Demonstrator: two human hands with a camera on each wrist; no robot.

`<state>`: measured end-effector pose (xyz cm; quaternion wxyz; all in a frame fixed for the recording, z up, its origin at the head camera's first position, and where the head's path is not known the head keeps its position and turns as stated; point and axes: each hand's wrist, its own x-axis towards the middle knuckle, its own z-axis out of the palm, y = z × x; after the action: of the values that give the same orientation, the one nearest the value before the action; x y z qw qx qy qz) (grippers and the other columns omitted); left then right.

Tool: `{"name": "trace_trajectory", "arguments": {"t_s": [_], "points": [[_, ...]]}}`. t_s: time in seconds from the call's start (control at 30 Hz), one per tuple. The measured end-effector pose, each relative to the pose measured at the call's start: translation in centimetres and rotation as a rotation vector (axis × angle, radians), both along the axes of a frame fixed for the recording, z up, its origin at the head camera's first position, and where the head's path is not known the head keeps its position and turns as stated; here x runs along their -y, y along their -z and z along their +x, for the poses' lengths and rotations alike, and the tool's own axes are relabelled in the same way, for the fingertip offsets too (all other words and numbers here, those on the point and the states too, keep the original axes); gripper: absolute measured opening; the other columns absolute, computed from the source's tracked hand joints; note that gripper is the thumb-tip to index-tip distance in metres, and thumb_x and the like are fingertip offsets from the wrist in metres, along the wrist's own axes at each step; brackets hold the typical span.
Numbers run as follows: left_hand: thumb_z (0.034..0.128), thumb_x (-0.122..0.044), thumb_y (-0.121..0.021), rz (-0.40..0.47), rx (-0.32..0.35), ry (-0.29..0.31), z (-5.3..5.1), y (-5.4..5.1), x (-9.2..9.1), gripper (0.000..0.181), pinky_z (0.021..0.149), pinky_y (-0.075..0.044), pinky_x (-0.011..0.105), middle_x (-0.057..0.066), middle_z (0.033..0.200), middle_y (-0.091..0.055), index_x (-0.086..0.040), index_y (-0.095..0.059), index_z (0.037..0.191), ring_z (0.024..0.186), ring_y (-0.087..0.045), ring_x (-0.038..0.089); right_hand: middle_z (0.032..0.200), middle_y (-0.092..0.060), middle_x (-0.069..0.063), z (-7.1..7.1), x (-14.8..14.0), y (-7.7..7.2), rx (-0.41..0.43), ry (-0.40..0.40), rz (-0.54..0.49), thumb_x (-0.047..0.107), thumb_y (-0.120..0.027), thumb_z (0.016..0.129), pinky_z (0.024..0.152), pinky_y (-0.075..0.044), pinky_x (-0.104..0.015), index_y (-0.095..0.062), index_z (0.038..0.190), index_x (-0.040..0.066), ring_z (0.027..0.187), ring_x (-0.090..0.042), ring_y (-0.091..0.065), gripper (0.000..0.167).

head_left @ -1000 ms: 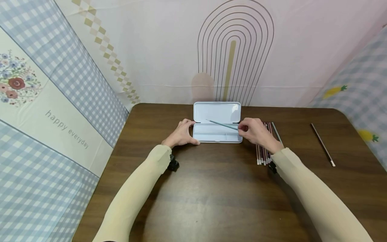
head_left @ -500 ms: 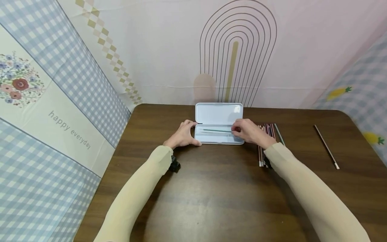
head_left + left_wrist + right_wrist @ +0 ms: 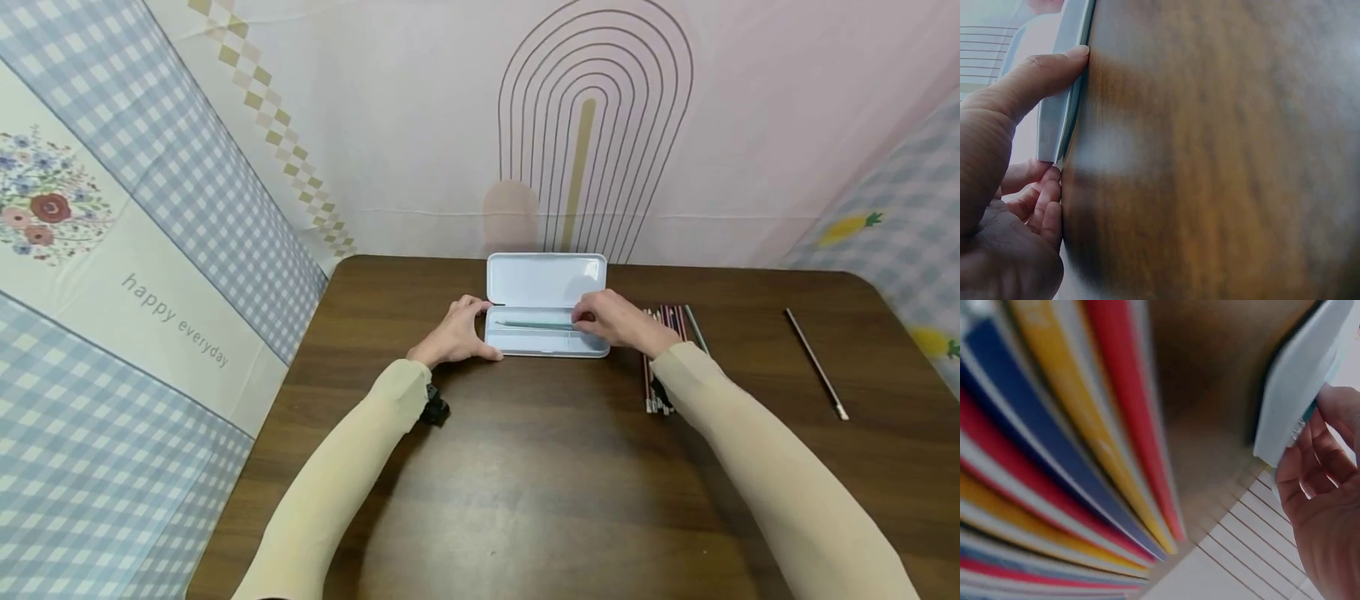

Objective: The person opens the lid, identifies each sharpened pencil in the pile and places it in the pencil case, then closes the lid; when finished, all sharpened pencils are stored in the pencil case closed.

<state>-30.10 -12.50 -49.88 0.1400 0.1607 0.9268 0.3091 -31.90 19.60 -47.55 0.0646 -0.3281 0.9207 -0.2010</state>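
Note:
A pale blue metal case (image 3: 525, 352) lies on the table with its lid (image 3: 546, 279) raised at the back. My left hand (image 3: 452, 333) grips the case's left end, thumb on the front side and fingers behind; the left wrist view shows this thumb (image 3: 1047, 75) against the case wall. At the right end, my right hand (image 3: 618, 321) pinches a teal pencil (image 3: 532, 325), which lies along the rear compartment. In the right wrist view the right hand (image 3: 1329, 469) holds the pencil's eraser end (image 3: 1297, 432) at the case's end.
Several pencils (image 3: 649, 383) lie side by side right of the case, partly under my right forearm, with a teal one (image 3: 696, 328) at their right edge. A single dark pencil (image 3: 816, 363) lies farther right. Behind the table (image 3: 487, 500) hangs a patterned cloth (image 3: 420, 125).
My right hand has moved slightly left and lowered the teal pencil from a slant above the case into its rear compartment. The left hand keeps its grip on the case.

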Motion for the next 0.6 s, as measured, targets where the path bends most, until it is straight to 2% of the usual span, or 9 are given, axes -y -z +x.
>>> {"name": "trace_trajectory", "arguments": {"t_s": [0.23,0.47,0.6], "points": [[0.0773,-0.04,-0.097,0.0,-0.019,0.015,-0.8,1.3,0.2,0.105,0.125,-0.042,0.055,0.018,0.163,-0.045,-0.006,-0.047,0.163,0.151,-0.038,0.036,0.107,-0.081,-0.018,-0.4,0.4,-0.3,0.035,-0.017,0.059,0.004,-0.074,0.101,0.089,-0.061,-0.049,-0.082,0.099,0.001,0.094,-0.026,-0.071,0.008],[0.079,-0.033,-0.096,0.016,0.0,0.004,-0.3,0.4,0.0,0.103,0.129,-0.038,0.055,0.02,0.165,-0.042,-0.003,-0.045,0.164,0.155,-0.036,0.037,0.107,-0.082,-0.017,-0.5,0.5,-0.4,0.048,-0.004,0.044,0.004,-0.075,0.101,0.088,-0.06,-0.049,-0.082,0.1,0.001,0.094,-0.026,-0.07,0.008],[0.0778,-0.033,-0.096,0.017,0.003,-0.003,-0.4,0.7,0.1,0.104,0.13,-0.037,0.054,0.018,0.165,-0.043,-0.005,-0.046,0.164,0.155,-0.035,0.035,0.108,-0.082,-0.018,-0.5,0.5,-0.4,0.052,-0.001,0.035,0.004,-0.075,0.101,0.09,-0.061,-0.049,-0.083,0.101,0.0,0.096,-0.027,-0.072,0.009]]}}
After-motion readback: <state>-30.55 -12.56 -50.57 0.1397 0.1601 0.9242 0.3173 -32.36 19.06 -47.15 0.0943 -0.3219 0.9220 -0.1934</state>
